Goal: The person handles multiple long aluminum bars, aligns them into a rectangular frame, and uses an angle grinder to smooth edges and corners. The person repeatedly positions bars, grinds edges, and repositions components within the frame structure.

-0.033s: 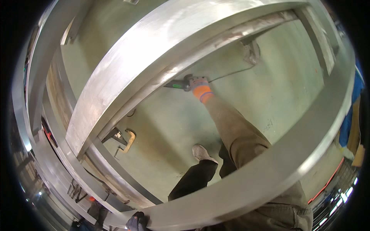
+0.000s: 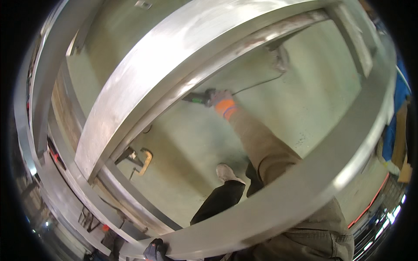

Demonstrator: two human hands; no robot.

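A large metal frame of wide, brushed beams fills the view. Through its opening reaches my right arm, and my right hand (image 2: 222,103), in a grey and orange glove, is closed round a dark angle grinder (image 2: 198,98). The grinder's front end is hidden behind the frame's long middle beam (image 2: 174,48). A cord (image 2: 259,84) trails from the tool to the right. At the bottom, my left hand (image 2: 154,249), in a dark glove, grips the edge of the near beam (image 2: 278,204); part of this hand is cut off by the picture's lower edge.
A tan C-clamp (image 2: 147,162) sits at the inner left of the frame. My shoe (image 2: 226,172) stands on the greenish floor (image 2: 174,152) below the opening. Blue material (image 2: 400,108) and brown boards (image 2: 399,143) are at the far right. More metal beams (image 2: 43,87) lie left.
My right hand and the angle grinder have shifted slightly left and toward me. The whole view has moved a little. My left hand stays on the near beam.
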